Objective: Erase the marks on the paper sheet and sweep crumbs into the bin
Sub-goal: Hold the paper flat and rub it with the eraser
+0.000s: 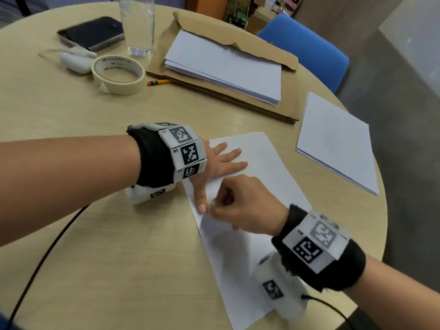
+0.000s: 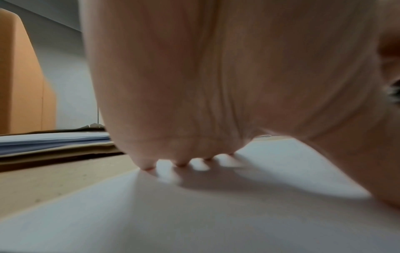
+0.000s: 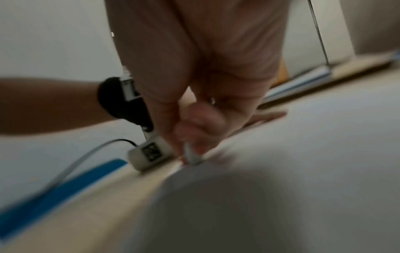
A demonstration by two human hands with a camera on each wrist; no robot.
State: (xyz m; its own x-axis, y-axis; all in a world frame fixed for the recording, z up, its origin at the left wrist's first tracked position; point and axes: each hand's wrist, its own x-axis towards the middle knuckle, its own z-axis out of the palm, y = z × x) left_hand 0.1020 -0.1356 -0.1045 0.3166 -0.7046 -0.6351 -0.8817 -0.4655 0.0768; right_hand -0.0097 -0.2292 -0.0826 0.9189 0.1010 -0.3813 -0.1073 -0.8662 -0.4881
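Observation:
A white paper sheet [image 1: 240, 253] lies slanted on the round wooden table [image 1: 95, 246]. My left hand [image 1: 221, 160] lies flat on the sheet's upper part, fingers spread and straight, thumb along the left edge. My right hand [image 1: 235, 206] is curled beside that thumb and pinches a small white eraser [image 3: 191, 155] against the sheet near its left edge. In the left wrist view the left fingertips [image 2: 181, 162] press on the paper sheet [image 2: 194, 214]. No marks or crumbs are visible on the sheet. No bin is in view.
At the back lie a stack of white paper [image 1: 223, 65] on a brown envelope [image 1: 289, 65], a pencil [image 1: 158, 82], a masking tape roll [image 1: 117, 75], a glass [image 1: 137, 25] and a phone [image 1: 91, 33]. Another paper stack [image 1: 338, 141] lies right, a blue chair [image 1: 309, 46] behind.

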